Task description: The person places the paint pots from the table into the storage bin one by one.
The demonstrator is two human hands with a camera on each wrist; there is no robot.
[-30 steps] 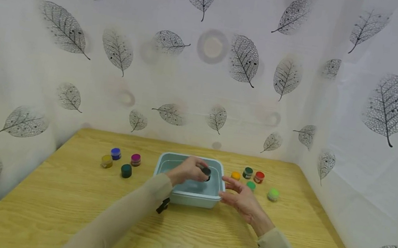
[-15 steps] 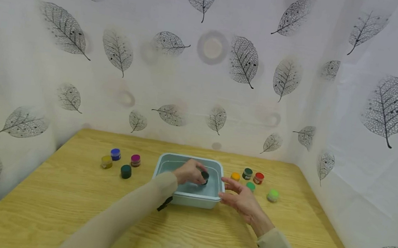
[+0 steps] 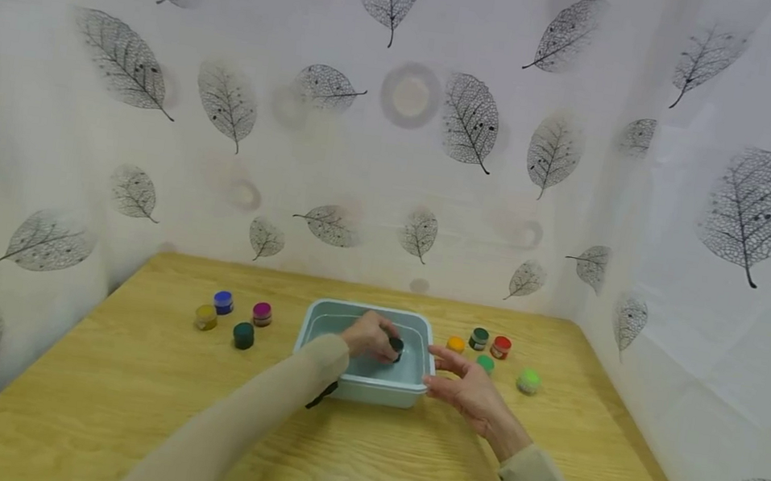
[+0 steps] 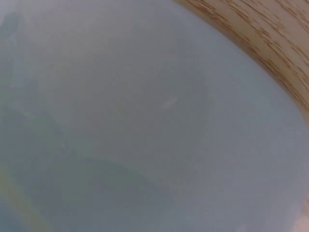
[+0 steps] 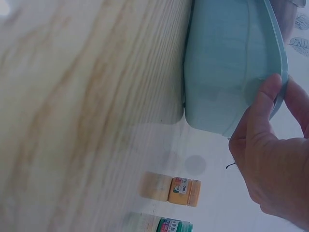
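The right hand (image 3: 471, 392) lay at four o'clock of a pale-blue rectangular plastic bin (image 3: 376, 394) on the wood-grain table (image 3: 358, 448), thumb and fingers parted, tips against its rim. Inside, the left hand (image 3: 373, 336) pinched a small round dark jar (image 3: 398, 349) right of middle; whether it touched the floor I could not tell. Around three o'clock stood lime (image 3: 529, 381), mint-green (image 3: 485, 363), orange (image 3: 455, 345), red (image 3: 501, 347) and dark-green jars (image 3: 478, 339); around nine, teal (image 3: 244, 336), mustard (image 3: 205, 318), magenta (image 3: 262, 314) and blue ones (image 3: 223, 302). At twelve hung a white leaf-printed curtain (image 3: 395, 169).
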